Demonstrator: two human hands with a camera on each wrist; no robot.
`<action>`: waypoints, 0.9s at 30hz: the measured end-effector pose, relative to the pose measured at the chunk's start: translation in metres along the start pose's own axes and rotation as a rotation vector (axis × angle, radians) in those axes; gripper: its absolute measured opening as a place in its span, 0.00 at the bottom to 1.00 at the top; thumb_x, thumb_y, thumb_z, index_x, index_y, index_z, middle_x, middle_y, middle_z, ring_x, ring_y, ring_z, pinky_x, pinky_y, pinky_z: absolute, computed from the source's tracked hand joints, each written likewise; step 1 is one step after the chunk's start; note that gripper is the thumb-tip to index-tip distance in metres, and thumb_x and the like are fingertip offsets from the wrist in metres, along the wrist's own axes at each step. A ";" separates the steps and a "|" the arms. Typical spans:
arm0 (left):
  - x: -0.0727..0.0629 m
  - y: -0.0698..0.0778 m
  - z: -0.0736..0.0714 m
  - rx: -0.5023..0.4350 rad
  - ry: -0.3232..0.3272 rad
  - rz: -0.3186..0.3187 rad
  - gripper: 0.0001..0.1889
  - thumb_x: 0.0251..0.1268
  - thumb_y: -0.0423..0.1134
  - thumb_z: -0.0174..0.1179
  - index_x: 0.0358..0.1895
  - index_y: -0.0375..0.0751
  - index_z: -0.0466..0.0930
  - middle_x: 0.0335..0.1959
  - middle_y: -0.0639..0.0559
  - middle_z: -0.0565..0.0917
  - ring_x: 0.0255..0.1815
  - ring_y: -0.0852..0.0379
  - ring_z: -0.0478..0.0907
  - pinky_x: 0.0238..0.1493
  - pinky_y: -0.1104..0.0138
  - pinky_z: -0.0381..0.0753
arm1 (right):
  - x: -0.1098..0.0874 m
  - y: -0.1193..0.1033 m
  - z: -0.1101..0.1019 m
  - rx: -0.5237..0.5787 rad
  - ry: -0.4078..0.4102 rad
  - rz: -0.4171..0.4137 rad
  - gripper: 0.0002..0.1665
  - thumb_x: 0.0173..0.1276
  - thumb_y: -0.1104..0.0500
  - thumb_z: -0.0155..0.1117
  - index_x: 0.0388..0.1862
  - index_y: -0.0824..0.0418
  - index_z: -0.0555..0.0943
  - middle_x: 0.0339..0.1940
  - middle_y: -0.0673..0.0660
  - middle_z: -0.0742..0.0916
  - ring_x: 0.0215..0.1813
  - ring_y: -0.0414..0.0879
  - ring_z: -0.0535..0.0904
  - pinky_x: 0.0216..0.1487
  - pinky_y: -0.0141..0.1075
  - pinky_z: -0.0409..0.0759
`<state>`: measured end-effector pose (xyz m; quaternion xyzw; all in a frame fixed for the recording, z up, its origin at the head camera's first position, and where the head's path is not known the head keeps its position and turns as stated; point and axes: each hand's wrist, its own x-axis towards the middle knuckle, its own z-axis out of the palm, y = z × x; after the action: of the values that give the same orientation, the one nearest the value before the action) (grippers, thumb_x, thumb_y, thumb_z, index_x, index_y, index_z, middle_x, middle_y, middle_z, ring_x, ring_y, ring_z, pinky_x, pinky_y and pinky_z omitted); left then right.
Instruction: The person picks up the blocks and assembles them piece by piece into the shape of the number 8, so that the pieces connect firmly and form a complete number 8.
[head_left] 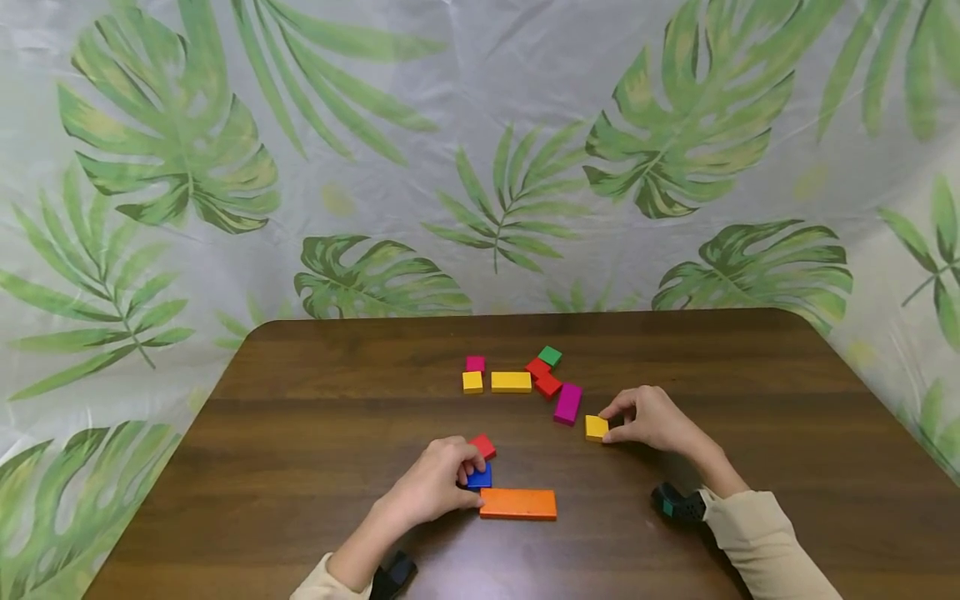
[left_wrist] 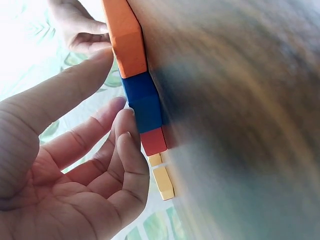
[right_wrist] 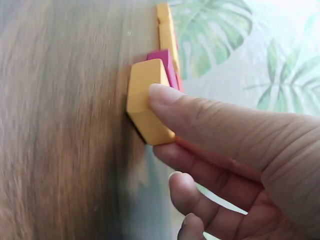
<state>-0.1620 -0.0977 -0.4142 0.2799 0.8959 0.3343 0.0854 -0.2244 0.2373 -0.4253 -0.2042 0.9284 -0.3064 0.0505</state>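
My right hand (head_left: 651, 419) pinches a yellow square block (head_left: 597, 428) between thumb and finger, low at the desk (head_left: 300, 467), just beside the near end of a magenta oblong block (head_left: 567, 404). My left hand (head_left: 435, 479) is loosely bent, thumb and fingers spread apart: the thumb is at the left end of a long orange block (head_left: 518, 504), and the fingertips are at a blue block (head_left: 482, 477), whether pressing it or only beside it I cannot tell. The blue block sits just beyond the orange one's left end, with a red block (head_left: 484, 447) behind it. Farther off lie a yellow oblong block (head_left: 512, 382), a smaller yellow block (head_left: 472, 382) near a magenta square (head_left: 476, 364), two red pieces (head_left: 548, 385) and a green block (head_left: 550, 357). Leaf-printed cloth (head_left: 525, 100) hangs behind the desk.
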 end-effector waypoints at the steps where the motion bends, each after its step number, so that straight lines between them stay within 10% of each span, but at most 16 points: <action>1: 0.000 0.000 0.000 0.001 0.000 0.000 0.16 0.40 0.34 0.75 0.33 0.34 0.80 0.26 0.50 0.75 0.26 0.64 0.69 0.29 0.77 0.72 | 0.000 -0.002 0.000 -0.006 -0.008 -0.004 0.14 0.48 0.55 0.76 0.34 0.58 0.87 0.32 0.52 0.87 0.22 0.32 0.68 0.25 0.27 0.69; 27: 0.001 -0.001 0.000 0.012 -0.011 -0.005 0.15 0.41 0.34 0.74 0.33 0.35 0.80 0.26 0.50 0.74 0.26 0.66 0.67 0.29 0.77 0.72 | -0.007 -0.052 0.030 0.012 -0.156 -0.099 0.13 0.46 0.55 0.77 0.31 0.57 0.85 0.27 0.48 0.84 0.22 0.32 0.67 0.23 0.25 0.69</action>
<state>-0.1631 -0.0982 -0.4146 0.2802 0.8980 0.3272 0.0894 -0.1937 0.1863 -0.4190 -0.2726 0.9086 -0.2972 0.1086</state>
